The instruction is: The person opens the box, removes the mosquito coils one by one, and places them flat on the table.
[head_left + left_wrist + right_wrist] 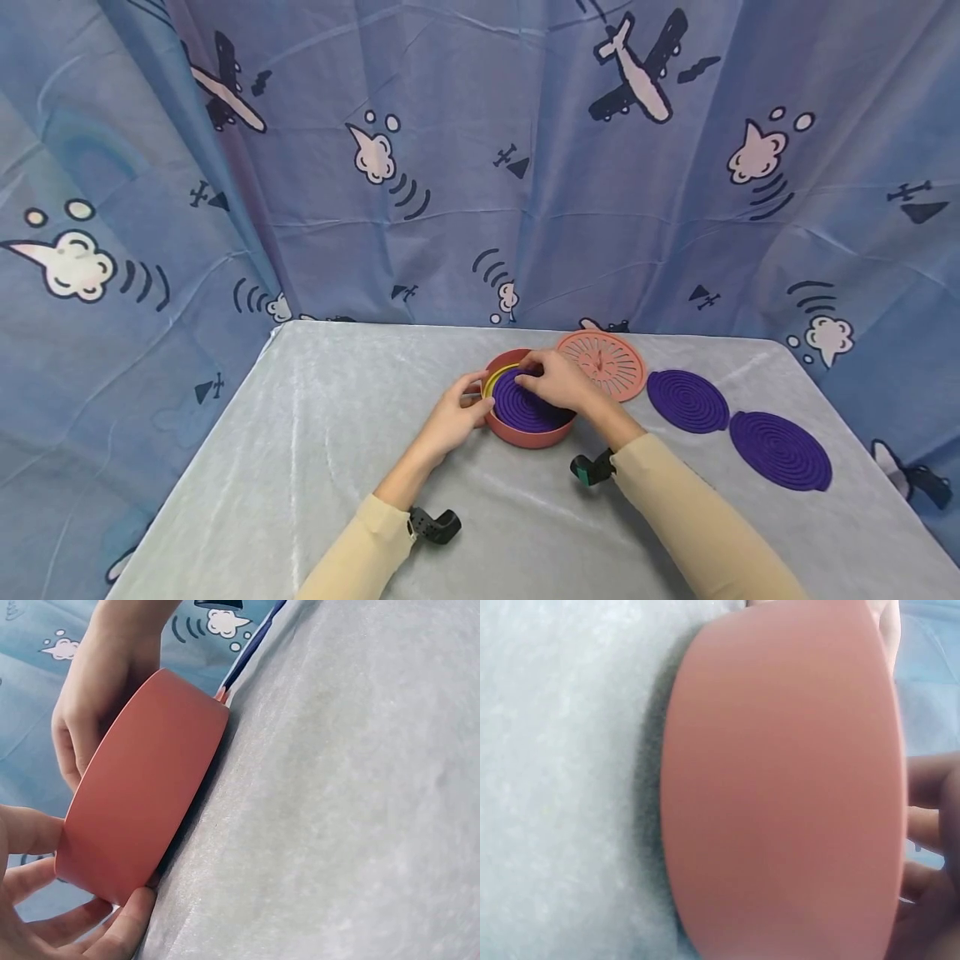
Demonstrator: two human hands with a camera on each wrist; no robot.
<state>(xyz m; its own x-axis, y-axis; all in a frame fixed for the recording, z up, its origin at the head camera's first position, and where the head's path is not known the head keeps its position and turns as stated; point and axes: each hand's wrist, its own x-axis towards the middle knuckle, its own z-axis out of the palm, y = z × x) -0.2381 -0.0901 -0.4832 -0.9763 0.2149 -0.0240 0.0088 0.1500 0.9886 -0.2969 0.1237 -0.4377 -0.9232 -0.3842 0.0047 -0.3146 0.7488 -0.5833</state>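
A round coral holder (531, 439) stands upright on the table, with a yellow coaster (491, 383) inside along its left wall. On top of that, a purple coaster (521, 407) with ring-shaped grooves lies in the opening, slightly tilted. My left hand (452, 417) holds the holder's left side; in the left wrist view its fingers (124, 930) curl against the coral wall. From above, my right hand (558, 382) reaches over the rim and pinches the purple coaster at its upper edge. The right fingertips are partly hidden behind the wall in the right wrist view.
A coral slotted lid (626, 375) with a small central knob lies behind and right of the holder. Two more purple coasters, a nearer one (780, 450) and a farther one (687, 402), lie flat to the right. A patterned curtain (450, 250) hangs behind the white-covered table (360, 392).
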